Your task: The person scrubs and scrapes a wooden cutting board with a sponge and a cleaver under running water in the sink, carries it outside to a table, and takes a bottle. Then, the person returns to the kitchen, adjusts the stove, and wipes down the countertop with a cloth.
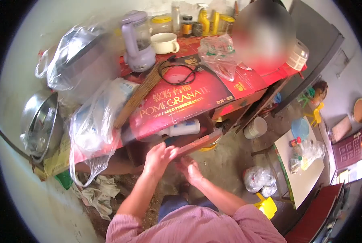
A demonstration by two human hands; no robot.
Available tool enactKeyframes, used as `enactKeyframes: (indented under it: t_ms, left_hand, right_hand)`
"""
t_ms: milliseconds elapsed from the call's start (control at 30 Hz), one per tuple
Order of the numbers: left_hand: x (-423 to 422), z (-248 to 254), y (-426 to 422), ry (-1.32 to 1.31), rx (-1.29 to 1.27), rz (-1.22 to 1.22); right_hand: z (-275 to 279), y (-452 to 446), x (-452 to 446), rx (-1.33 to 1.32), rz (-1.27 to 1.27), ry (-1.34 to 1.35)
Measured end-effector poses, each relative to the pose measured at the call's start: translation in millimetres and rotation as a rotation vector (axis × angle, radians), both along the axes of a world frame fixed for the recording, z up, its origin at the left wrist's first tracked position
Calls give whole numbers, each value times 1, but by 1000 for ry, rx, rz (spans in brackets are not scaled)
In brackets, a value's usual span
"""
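Note:
My left hand (pixel 158 158) is over the front edge of an open drawer (pixel 201 142), its fingers curled; whether they hold anything is hidden. Lower and to the right, my right hand (pixel 190 170) touches the outer face of the drawer front from below, with its fingers partly hidden. A white bottle (pixel 185 127) lies on its side inside the drawer. Above it, the tabletop is covered by red pomegranate cardboard (pixel 169 103), on which rest a black cable (pixel 177 83) and a straw whisk (pixel 142 91).
A purple electric kettle (pixel 138 44), a cream mug (pixel 164 43) and several jars stand at the back. Plastic bags (pixel 96 117) and a metal basin (pixel 39 125) lie left. On the right are a bucket (pixel 256 127), a low table (pixel 298 174) and a yellow stool (pixel 267 206).

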State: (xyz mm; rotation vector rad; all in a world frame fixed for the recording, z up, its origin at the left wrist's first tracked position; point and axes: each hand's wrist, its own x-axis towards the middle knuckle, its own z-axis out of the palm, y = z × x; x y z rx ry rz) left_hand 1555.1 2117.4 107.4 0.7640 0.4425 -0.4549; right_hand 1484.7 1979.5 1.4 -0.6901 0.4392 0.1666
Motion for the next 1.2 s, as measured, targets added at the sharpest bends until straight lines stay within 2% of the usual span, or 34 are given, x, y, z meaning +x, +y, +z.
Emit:
enactKeyframes:
  t_ms: [67, 133, 267, 300, 333, 367, 400, 433, 500, 533, 567, 600, 667, 700, 733, 767, 833, 900, 1033, 1133, 1200]
  left_hand:
    - [-30, 22, 4, -268, 331, -24]
    - [-50, 16, 9, -351, 472, 19]
    - [-95, 2, -1, -315, 513, 3]
    - [-105, 7, -14, -312, 530, -16]
    - [-120, 16, -25, -307, 541, -61]
    - [-139, 17, -24, -322, 623, -19]
    - [-163, 6, -57, -383, 648, -132]
    - [-181, -1, -60, -407, 626, -251]
    - [-215, -27, -82, -447, 651, -488]
    - [-232, -43, -94, -465, 707, -594]
    - [-253, -53, -107, -485, 768, -678]
    - [-281, -54, -125, -540, 756, -767]
    - [-347, -44, -163, -665, 735, -944]
    - [-379, -43, -186, -681, 690, -1032]
    - [-408, -49, -209, -696, 611, -1139]
    - [-439, -53, -231, -709, 535, -1238]
    - [-494, -50, -268, -731, 393, -1404]
    - [-548, -37, -298, -754, 272, -1543]
    - [-620, -23, -346, -778, 211, -1651]
    - [-654, -59, -383, -838, 299, -1657]
    - [-678, -73, -414, -781, 348, -1645]
  right_hand:
    - [-12, 4, 3, -101, -31, -69]
    - [-13, 9, 8, -119, -70, -96]
    - [-21, 16, 57, 4, -139, -100]
    - [-25, 11, 78, -121, 6, -112]
    - [0, -9, 85, -517, 270, -117]
    - [47, -34, 69, -795, 466, -134]
    - [9, -37, 42, -1022, 10, -457]
    - [-14, -44, 23, -1051, -112, -583]
    - [-11, -101, -70, -1083, 7, -534]
    - [-43, -122, -111, -1185, -10, -526]
    - [-102, -141, -155, -1453, -309, -718]
    - [-138, -178, -216, -1625, -149, -467]
    - [-28, -213, -390, -1170, 24, 373]
    - [-20, -231, -456, -1148, 60, 490]
    - [-49, -244, -512, -1120, -77, 568]
    - [-51, -253, -568, -1038, -204, 681]
    - [-41, -260, -667, -1049, -393, 898]
    - [-27, -256, -756, -1050, -564, 992]
    - [-56, -257, -875, -793, -996, 1268]
    - [-76, -273, -947, -606, -1326, 1111]
    - [-71, -305, -989, -433, -1433, 1042]
